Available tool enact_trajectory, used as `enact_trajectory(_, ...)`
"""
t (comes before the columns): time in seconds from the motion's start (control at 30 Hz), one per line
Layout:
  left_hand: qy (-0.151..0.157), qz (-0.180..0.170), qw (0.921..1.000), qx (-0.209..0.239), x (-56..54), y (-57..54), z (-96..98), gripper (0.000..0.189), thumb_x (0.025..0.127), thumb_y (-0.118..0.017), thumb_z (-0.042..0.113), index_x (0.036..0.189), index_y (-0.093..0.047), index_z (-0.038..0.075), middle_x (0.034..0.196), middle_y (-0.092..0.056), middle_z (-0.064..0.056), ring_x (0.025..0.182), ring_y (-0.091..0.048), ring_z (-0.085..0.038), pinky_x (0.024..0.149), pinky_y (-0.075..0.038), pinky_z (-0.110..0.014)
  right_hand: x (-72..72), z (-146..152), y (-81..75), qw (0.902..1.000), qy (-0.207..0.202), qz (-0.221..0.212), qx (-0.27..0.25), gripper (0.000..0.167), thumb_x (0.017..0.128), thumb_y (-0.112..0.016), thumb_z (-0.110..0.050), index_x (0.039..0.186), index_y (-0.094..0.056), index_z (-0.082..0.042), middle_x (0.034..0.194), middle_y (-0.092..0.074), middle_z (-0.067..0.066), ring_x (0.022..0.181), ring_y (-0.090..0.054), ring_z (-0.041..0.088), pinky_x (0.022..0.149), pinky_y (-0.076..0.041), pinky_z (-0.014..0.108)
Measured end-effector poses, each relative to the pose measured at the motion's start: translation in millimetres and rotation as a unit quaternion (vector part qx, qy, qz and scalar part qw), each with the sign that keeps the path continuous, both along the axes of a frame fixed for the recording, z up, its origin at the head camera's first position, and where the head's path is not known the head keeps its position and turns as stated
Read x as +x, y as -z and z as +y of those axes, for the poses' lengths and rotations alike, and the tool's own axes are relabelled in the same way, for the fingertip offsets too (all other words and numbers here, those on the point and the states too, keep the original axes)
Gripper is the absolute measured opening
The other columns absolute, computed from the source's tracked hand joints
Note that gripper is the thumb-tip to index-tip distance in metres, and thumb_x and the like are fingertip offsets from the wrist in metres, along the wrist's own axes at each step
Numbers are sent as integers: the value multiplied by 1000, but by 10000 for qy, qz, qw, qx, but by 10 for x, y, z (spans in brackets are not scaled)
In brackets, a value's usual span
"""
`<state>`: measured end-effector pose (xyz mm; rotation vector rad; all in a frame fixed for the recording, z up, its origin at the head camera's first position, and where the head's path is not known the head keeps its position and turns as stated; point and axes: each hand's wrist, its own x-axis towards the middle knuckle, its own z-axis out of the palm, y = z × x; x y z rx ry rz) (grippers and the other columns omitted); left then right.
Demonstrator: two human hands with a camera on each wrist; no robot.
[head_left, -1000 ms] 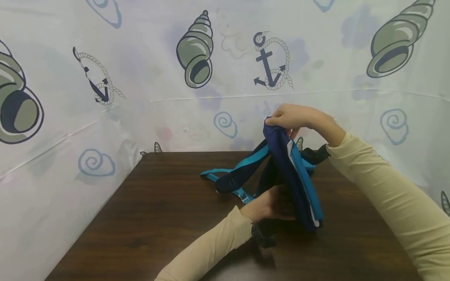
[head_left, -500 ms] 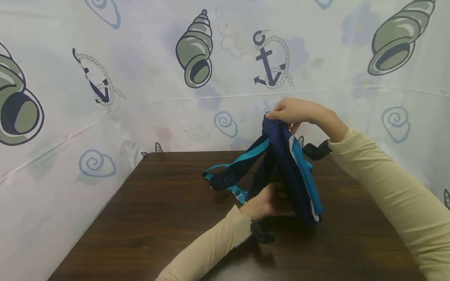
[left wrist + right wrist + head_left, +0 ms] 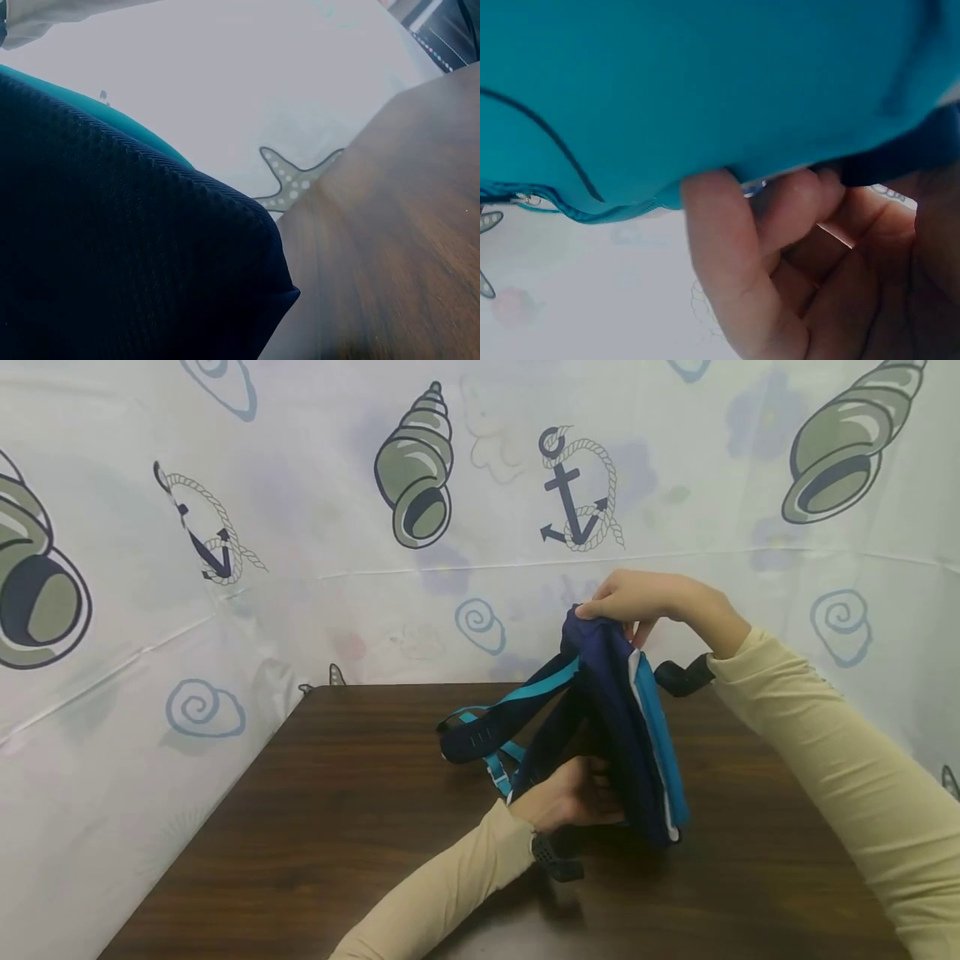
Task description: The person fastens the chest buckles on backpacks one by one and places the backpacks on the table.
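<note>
The right hand (image 3: 641, 596) is gripping the backpack (image 3: 618, 727) at its top end, the thumb showing on the navy fabric and the fingers curling at the far side, against the turquoise front panel (image 3: 660, 743). The left hand (image 3: 573, 793) is reaching in low at the navy back of the bag, its fingers passing into dark shadow; whether they are clasping fabric or lying flat cannot be told. The backpack is leaning at a slant between the two hands, above the right half of the brown tabletop (image 3: 300, 843); contact at its base is not showing clearly. White piping (image 3: 643, 702) is running down its side, and a zipper pull (image 3: 531, 199) is showing in the right wrist view. A dark padded strap (image 3: 480, 737) is extending leftward from the bag, with turquoise webbing and a buckle (image 3: 498, 774) hanging just beside it. Black wrist devices are projecting below the cuffs of both cream sleeves (image 3: 810, 735). Behind the table, a pale cloth (image 3: 300, 510) is hanging, bearing printed shells, anchors and spirals
</note>
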<state>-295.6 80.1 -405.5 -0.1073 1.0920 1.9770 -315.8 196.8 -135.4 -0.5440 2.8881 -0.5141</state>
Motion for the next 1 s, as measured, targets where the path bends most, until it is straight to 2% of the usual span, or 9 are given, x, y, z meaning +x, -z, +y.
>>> enact_trajectory(0.13, -50, -3, 10000, 58, 0, 2, -19, 70, 103, -40, 23, 156, -5, -8, 161, -7, -35, 151, -11, -49, 122, -17, -58, -2, 15, -32, 9997, -23, -203, 150, 46, 103, -49, -41, 114, -70, -2, 74, -53, 5, 69, -56, 21, 60, -60, 33)
enact_trajectory(0.3, -138, -1, 9999, -82, -28, 7, -21, 72, 101, -42, 26, 154, -10, -11, 160, -11, -36, 150, -15, -50, 121, -20, -58, 5, 76, -46, 9991, 13, -283, 302, 50, 103, -47, -43, 122, -67, -1, 80, -58, 7, 73, -59, 23, 61, -60, 35)
enact_trajectory(0.53, -209, -84, 9996, -176, -69, -5, -47, 77, 102, -43, 32, 154, -6, -10, 160, -10, -36, 149, -14, -51, 121, -20, -58, -13, 203, -42, 9984, 72, -437, 346, 56, 104, -44, -46, 128, -62, 1, 82, -60, 9, 70, -61, 21, 62, -61, 36)
enact_trajectory(0.7, -158, -79, 9997, -148, -84, -27, -62, 78, 102, -44, 32, 155, -5, -10, 160, -8, -36, 150, -12, -51, 122, -19, -58, -35, 280, -36, 9978, 149, -520, 390, 59, 103, -44, -50, 130, -60, 0, 84, -58, 8, 71, -59, 21, 62, -61, 36)
enact_trajectory(0.9, -159, -67, 9997, -152, -86, -21, -90, 78, 102, -45, 32, 155, -5, -10, 160, -7, -36, 150, -11, -51, 122, -19, -57, -31, 347, -6, 9980, 80, -544, 297, 62, 103, -42, -53, 131, -58, 1, 93, -61, 10, 75, -61, 21, 64, -61, 37)
enact_trajectory(1.0, -155, -45, 9998, -152, -90, -16, -110, 78, 102, -45, 31, 155, -6, -10, 160, -7, -36, 150, -12, -50, 122, -19, -57, -19, 358, 9, 9982, 81, -535, 260, 62, 103, -41, -52, 131, -58, 1, 92, -62, 10, 73, -62, 20, 64, -61, 37)
